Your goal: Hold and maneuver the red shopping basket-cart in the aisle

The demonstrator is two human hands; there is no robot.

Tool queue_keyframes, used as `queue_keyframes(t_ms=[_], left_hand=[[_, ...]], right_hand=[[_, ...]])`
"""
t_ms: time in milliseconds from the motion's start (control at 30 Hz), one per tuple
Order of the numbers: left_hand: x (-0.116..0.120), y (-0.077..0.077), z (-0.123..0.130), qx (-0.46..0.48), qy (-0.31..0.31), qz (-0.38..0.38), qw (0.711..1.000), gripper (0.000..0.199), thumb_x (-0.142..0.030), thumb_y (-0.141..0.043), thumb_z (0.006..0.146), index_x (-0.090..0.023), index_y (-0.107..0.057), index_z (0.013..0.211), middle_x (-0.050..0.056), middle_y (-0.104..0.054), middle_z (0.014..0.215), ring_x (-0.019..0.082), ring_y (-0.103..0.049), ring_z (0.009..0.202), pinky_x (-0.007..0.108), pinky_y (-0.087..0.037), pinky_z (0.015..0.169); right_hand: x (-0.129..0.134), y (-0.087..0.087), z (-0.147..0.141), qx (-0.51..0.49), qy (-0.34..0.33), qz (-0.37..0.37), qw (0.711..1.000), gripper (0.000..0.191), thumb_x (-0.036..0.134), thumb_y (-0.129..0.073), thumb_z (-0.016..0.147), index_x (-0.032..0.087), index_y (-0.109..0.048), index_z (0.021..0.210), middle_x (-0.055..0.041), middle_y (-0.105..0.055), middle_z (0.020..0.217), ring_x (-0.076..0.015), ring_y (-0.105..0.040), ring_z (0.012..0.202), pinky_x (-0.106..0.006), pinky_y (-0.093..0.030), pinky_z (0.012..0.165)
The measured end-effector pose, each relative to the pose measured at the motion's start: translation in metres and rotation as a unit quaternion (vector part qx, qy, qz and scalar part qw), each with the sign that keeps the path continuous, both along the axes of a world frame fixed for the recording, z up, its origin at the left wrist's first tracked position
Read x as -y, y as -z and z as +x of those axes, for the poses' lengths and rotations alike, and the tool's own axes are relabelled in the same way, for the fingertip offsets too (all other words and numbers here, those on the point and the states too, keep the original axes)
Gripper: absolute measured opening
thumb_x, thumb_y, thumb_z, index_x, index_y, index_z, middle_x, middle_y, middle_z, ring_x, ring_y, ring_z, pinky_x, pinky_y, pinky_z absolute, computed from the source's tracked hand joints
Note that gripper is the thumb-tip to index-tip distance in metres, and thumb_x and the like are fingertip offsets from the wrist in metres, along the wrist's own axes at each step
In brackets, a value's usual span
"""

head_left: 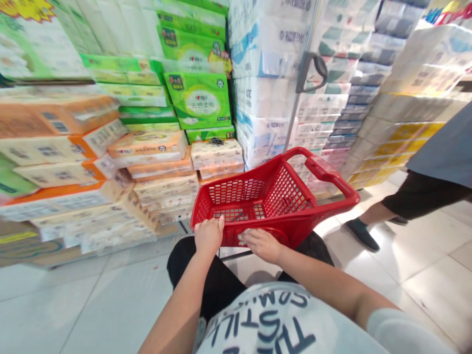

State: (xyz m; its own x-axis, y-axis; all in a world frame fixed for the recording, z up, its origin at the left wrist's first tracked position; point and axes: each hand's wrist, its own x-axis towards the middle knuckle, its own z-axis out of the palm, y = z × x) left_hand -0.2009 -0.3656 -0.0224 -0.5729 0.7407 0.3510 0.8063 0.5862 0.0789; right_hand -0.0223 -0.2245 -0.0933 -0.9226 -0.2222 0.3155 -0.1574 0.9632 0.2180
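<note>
A red plastic shopping cart (239, 226) with perforated walls stands crosswise in front of my body, its push handle (334, 182) toward the right. The part of its basket that I can see into holds nothing. My left hand (209, 236) is closed over the near rim at the left corner, the thumb on top. Lower and further right, my right hand (262, 244) rests against the cart's near side, its fingers stretched out together and pointing left. My black-trousered legs are bent just beneath and behind the cart.
Stacked tissue packs line the far side: orange ones (55, 115) at left, green ones (199, 101) in the middle, white paper rolls (263, 93) further right. A grey handle on a pole (311, 73) stands before them. At right, a person's leg and dark shoe (361, 234) are on the tiled floor (424, 250).
</note>
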Motion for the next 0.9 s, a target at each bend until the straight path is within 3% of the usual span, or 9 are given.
queue_keyframes(t_ms=[167, 333, 467, 633, 767, 900], left_hand=[[-0.001, -0.001, 0.001, 0.009, -0.011, -0.014, 1.0, 0.063, -0.045, -0.015, 0.097, -0.014, -0.067, 0.081, 0.011, -0.071, 0.082, 0.025, -0.063, 0.084, 0.038, -0.035, 0.074], [-0.002, -0.003, 0.002, -0.004, -0.012, -0.017, 1.0, 0.062, -0.044, -0.014, 0.098, -0.015, -0.067, 0.081, 0.012, -0.071, 0.082, 0.025, -0.063, 0.085, 0.037, -0.034, 0.074], [-0.002, -0.003, 0.001, -0.004, -0.008, -0.022, 1.0, 0.064, -0.043, -0.012, 0.098, -0.015, -0.068, 0.082, 0.012, -0.071, 0.082, 0.025, -0.063, 0.084, 0.037, -0.034, 0.073], [-0.003, -0.002, 0.001, -0.007, -0.011, -0.024, 1.0, 0.065, -0.044, -0.011, 0.097, -0.014, -0.068, 0.082, 0.013, -0.07, 0.082, 0.026, -0.062, 0.085, 0.038, -0.034, 0.074], [-0.003, -0.002, 0.001, -0.001, -0.002, -0.023, 1.0, 0.065, -0.044, -0.012, 0.097, -0.015, -0.068, 0.083, 0.013, -0.07, 0.082, 0.026, -0.062, 0.084, 0.038, -0.035, 0.073], [-0.004, -0.002, 0.0, -0.008, -0.007, -0.028, 1.0, 0.064, -0.044, -0.012, 0.097, -0.014, -0.068, 0.083, 0.013, -0.071, 0.084, 0.026, -0.062, 0.086, 0.037, -0.034, 0.073]], right_hand=[[-0.006, 0.002, 0.012, 0.075, 0.023, -0.008, 0.997, 0.024, 0.018, -0.049, 0.095, 0.016, -0.067, 0.111, -0.0067, -0.067, 0.111, -0.017, -0.056, 0.103, -0.03, -0.047, 0.081], [-0.01, -0.004, 0.019, 0.0, 0.028, -0.027, 0.999, 0.032, 0.02, -0.045, 0.098, 0.017, -0.056, 0.129, -0.0071, -0.063, 0.123, -0.017, -0.049, 0.118, -0.031, -0.043, 0.09], [-0.014, -0.003, 0.024, 0.046, 0.023, -0.029, 0.998, 0.027, 0.02, -0.047, 0.097, 0.019, -0.063, 0.119, -0.0058, -0.066, 0.116, -0.0155, -0.055, 0.107, -0.028, -0.045, 0.084], [-0.022, 0.004, 0.034, 0.008, 0.045, -0.028, 0.999, 0.032, 0.023, -0.043, 0.099, 0.02, -0.057, 0.128, -0.0057, -0.061, 0.127, -0.0182, -0.05, 0.118, -0.032, -0.044, 0.089], [-0.028, 0.011, 0.043, 0.037, 0.028, -0.007, 0.999, 0.027, 0.021, -0.045, 0.097, 0.019, -0.066, 0.114, -0.0032, -0.066, 0.118, -0.0177, -0.058, 0.102, -0.031, -0.047, 0.08], [-0.031, 0.01, 0.05, -0.006, 0.057, -0.031, 0.998, 0.032, 0.022, -0.041, 0.099, 0.021, -0.059, 0.126, -0.0044, -0.064, 0.123, -0.0176, -0.053, 0.114, -0.032, -0.045, 0.091]])
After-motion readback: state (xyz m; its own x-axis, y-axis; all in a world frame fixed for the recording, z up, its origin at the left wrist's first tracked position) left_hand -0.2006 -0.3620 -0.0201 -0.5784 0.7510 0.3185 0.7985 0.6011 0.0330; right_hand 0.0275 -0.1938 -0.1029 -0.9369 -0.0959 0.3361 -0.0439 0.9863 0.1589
